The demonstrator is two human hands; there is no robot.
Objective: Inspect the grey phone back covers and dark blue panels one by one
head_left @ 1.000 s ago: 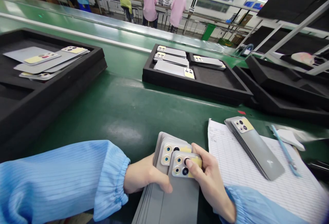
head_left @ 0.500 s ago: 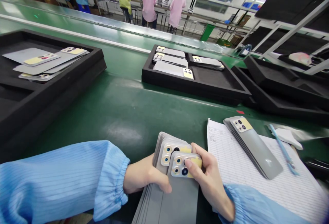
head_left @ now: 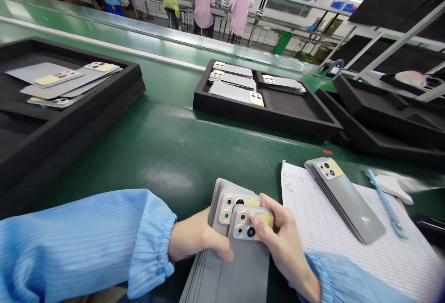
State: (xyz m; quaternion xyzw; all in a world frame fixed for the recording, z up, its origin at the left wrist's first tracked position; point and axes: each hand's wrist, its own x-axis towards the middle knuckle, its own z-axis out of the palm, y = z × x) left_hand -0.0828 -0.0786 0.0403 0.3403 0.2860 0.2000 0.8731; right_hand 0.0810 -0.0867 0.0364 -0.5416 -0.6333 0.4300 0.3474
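Observation:
My left hand (head_left: 200, 238) is closed around a fanned stack of grey phone back covers (head_left: 205, 270), its thumb lying across their faces. On top, a single phone back cover (head_left: 245, 266) is pinched at its camera end by my right hand (head_left: 283, 242), thumb over one lens ring and the yellow film. That cover overlaps the stack and sits slightly lower and to the right. The lower ends of the covers run out of view. A second stack of grey phone back covers (head_left: 351, 205) lies on a lined paper sheet (head_left: 313, 215) beyond my right hand.
Black trays with phone back covers stand at left (head_left: 114, 89) and centre (head_left: 271, 117). More black trays (head_left: 385, 126) are stacked at right. A light-blue pen (head_left: 385, 201) rests on the paper. Several people work at a far bench, beyond the green work surface (head_left: 167, 154).
The view shifts very slightly. Both hands keep the same hold on the phone back covers.

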